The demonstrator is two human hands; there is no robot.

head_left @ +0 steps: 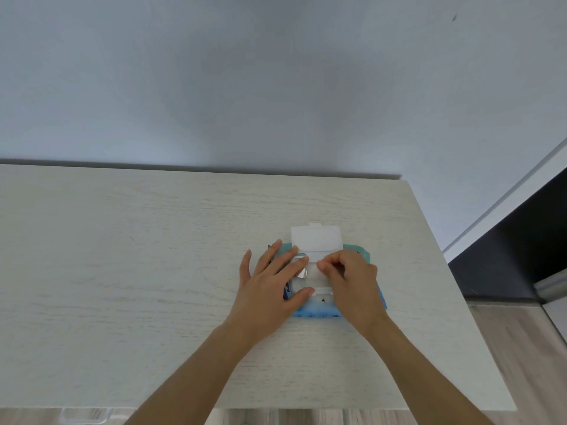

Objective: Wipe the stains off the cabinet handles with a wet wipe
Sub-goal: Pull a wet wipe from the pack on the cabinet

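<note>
Blue wipe pack (319, 312), one: left hand (270, 283) flat on it, right hand (352, 280) pinching one wipe (314, 273).

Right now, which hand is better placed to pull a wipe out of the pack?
The right hand: its fingertips are pinched at the open slot under the raised lid. The left hand lies flat on the wet wipe pack, holding it down.

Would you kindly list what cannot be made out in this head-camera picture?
- Cabinet handles: none in the head view; only the cabinet top shows, its front below the bottom edge.
- Wet wipe pack: print mostly covered by the left hand and right hand.
- Whether the right hand's fingertips already pinch a wipe: too small to tell.
- Pack's opening: partly hidden under both hands, below the open lid.
</note>
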